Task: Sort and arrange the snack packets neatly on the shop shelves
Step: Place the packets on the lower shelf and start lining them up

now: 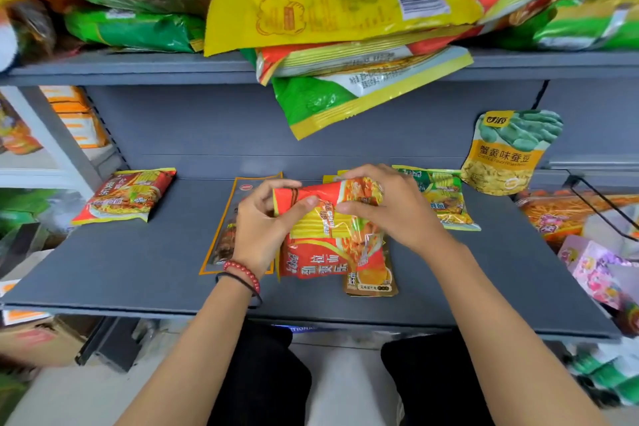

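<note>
The packet point(328, 214), pinched between the left hand point(262, 221) and the right hand point(390, 204), is showing glossy plastic film that is creasing and catching light. Under the left hand a pouch point(224, 235) is showing smooth clear plastic. The shelf point(138, 270) below both hands is looking like matt grey painted metal. Far left of the left hand, the left packet point(128, 195) is shining with the same film. Beyond the right hand the bean pouch point(508, 152) is looking more matt. Above the hands the yellow bag point(328, 0) is gleaming, its plastic crinkled. On the left wrist, red beads point(242, 270) are shining as if polished, and the black band point(235, 277) is looking dull.
</note>
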